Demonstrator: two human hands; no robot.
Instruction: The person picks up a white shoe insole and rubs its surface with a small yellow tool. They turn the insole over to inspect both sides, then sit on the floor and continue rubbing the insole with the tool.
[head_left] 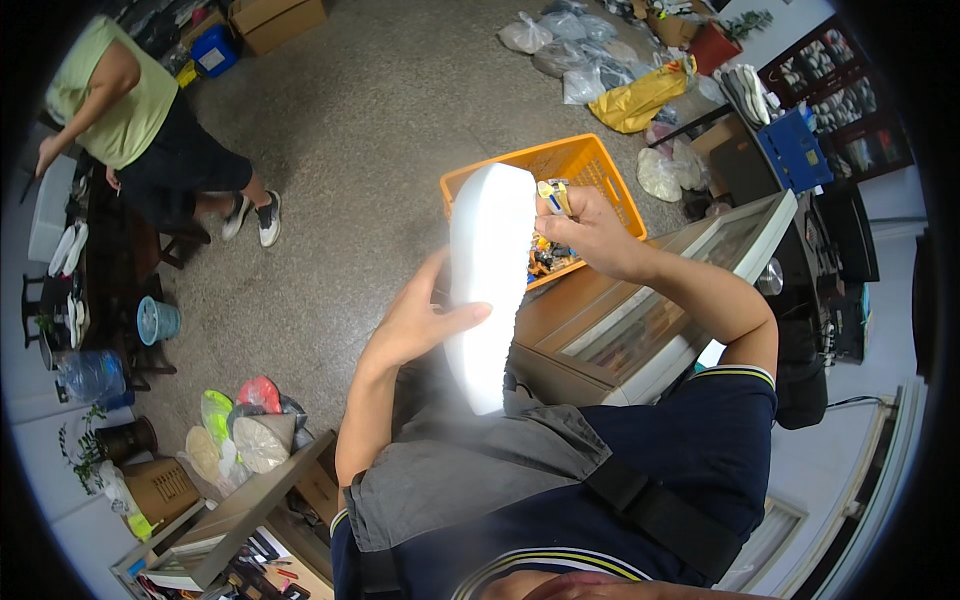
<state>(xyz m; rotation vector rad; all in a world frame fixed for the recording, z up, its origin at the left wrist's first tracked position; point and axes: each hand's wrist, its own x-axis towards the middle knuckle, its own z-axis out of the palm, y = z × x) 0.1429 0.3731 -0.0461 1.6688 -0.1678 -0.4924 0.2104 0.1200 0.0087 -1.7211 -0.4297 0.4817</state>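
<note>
A long white shoe sole stands on end in front of my chest. Its right edge is ridged, and glare washes out the detail on its face. My left hand grips it from the left, with the thumb across its face. Close to the sole's upper right edge, my right hand is closed around a small yellow, white and silver piece, whose kind I cannot make out. Below and behind both hands stands an orange plastic basket with small, colourful pieces inside, partly hidden by the sole.
A wooden cabinet or counter with glass panels stands under my right arm. Another person is at the far left by a dark table. Filled plastic bags and a yellow sack lie far right. A blue bucket stands left.
</note>
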